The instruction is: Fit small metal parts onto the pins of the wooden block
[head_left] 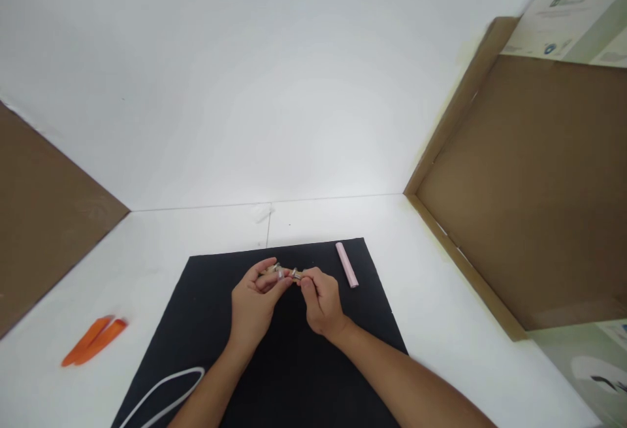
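Observation:
Both hands meet above the upper part of a black mat. Between them is a small item with shiny metal parts and a tan piece, too small to name. My left hand pinches its left side between thumb and fingers, with a small clear or silvery bit at the fingertips. My right hand is closed on its right end, thumb on top. The fingers hide much of the item. A pale pink cylinder lies on the mat to the right of my right hand.
Two orange strips lie on the white table at the left. A white cable loop crosses the mat's lower left. A translucent scrap rests near the back wall. Brown boards stand at both sides.

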`<action>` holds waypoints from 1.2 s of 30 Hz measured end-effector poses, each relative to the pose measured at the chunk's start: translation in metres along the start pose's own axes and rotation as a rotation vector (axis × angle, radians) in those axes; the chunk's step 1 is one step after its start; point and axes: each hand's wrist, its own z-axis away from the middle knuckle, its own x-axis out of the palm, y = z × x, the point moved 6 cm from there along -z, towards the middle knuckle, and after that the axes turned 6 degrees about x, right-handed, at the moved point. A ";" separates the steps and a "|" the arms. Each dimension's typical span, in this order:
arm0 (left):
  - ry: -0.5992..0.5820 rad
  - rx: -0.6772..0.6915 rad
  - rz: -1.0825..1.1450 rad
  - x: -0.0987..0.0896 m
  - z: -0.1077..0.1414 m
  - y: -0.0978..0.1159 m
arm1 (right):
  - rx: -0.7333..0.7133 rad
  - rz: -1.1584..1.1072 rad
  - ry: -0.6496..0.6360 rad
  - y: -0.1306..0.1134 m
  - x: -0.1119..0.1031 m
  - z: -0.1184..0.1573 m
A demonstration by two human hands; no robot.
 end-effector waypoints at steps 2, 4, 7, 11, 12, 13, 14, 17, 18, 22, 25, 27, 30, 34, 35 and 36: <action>0.012 -0.032 0.015 -0.001 0.000 -0.003 | 0.008 -0.011 -0.002 0.001 0.000 0.000; 0.006 -0.065 0.029 -0.001 -0.001 -0.006 | 0.017 -0.021 -0.002 0.002 0.000 0.000; -0.027 -0.088 0.045 0.000 -0.002 -0.011 | 0.017 -0.016 -0.004 0.001 0.000 0.000; -0.127 -0.064 0.008 0.004 -0.002 -0.015 | 0.001 0.015 -0.033 -0.002 0.002 -0.001; -0.153 -0.034 -0.013 0.005 -0.002 -0.014 | -0.002 0.021 -0.045 -0.002 0.003 -0.001; -0.171 0.006 -0.039 0.006 -0.002 -0.012 | -0.005 0.025 -0.061 -0.003 0.004 -0.002; -0.182 0.049 -0.067 0.006 -0.002 -0.010 | -0.010 0.028 -0.077 -0.004 0.005 -0.002; -0.212 0.163 -0.151 0.009 -0.001 -0.003 | -0.021 0.040 -0.091 -0.005 0.006 -0.002; -0.226 0.189 -0.167 0.009 -0.001 -0.002 | -0.015 0.041 -0.076 -0.004 0.005 -0.002; -0.264 0.241 -0.148 0.011 0.001 -0.002 | 0.051 0.045 0.018 0.003 0.001 -0.003; -0.245 0.250 -0.117 0.011 0.000 -0.004 | 0.070 0.087 0.033 0.006 0.001 -0.003; -0.222 0.249 -0.128 0.010 0.000 -0.003 | 0.049 0.111 0.016 0.005 0.001 -0.002; -0.187 0.227 -0.124 0.009 -0.001 -0.002 | -0.018 0.134 -0.024 0.000 0.004 -0.001; -0.140 0.199 -0.085 0.007 -0.001 -0.003 | -0.138 0.180 -0.095 -0.006 0.009 0.002; -0.135 0.197 -0.089 0.006 -0.001 -0.004 | -0.165 0.184 -0.117 -0.007 0.010 0.002; -0.133 0.197 -0.097 0.006 0.000 -0.004 | -0.185 0.184 -0.135 -0.008 0.012 0.003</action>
